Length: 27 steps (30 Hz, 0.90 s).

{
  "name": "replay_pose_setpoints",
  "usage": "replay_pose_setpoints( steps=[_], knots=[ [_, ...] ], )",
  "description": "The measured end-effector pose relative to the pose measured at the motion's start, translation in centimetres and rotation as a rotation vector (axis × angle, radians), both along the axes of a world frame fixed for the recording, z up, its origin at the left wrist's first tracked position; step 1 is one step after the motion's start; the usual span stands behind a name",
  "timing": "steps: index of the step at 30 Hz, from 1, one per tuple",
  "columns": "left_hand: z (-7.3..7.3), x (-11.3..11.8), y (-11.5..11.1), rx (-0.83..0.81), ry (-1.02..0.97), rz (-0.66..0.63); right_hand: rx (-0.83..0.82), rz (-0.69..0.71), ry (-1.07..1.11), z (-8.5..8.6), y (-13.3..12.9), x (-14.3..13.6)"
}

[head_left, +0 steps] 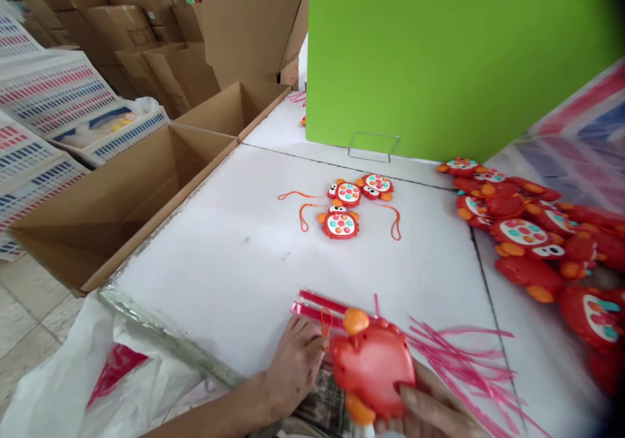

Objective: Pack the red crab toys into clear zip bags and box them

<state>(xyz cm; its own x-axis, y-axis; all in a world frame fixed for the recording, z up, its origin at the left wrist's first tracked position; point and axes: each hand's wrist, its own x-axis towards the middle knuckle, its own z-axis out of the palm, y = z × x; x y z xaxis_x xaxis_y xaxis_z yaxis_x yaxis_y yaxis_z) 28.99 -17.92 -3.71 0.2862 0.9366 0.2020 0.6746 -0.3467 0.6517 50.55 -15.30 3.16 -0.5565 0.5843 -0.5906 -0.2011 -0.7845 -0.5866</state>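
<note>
My right hand (430, 409) grips a red crab-shaped toy (372, 366) with orange claws, back side up, at the near edge of the white table (234, 256). Beside it, my left hand (293, 363) rests on a stack of clear bags with red strips (317, 308); the fingers touch the toy's orange cord (325, 327). Three finished crab toys (352, 202) with orange cords lie face up in the middle of the table.
A heap of several red crab toys (541, 243) lies at the right. Loose pink strips (463, 360) spread near my right hand. A green board (449, 54) stands at the back. Open cardboard boxes (131, 191) sit left; a white plastic bag (73, 386) hangs below.
</note>
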Motion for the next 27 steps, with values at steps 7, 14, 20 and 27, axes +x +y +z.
replay_pose_setpoints(
  steps=[7,14,20,27],
  knots=[
    [1.0,0.5,-0.5,0.098,0.033,-0.017,0.617,0.004,-0.585,-1.7,0.5,-3.8],
    [3.9,-1.6,0.0,0.127,-0.019,0.018,1.098,0.16,-0.926,-3.5,-0.7,-2.6],
    [5.3,-4.9,1.7,-0.196,-0.293,0.403,1.322,0.102,-0.924,-2.4,-0.7,-2.8],
    [3.9,-3.1,3.1,-0.584,-0.51,0.307,1.259,0.242,-0.97,-1.6,0.0,-2.5]
  ],
)
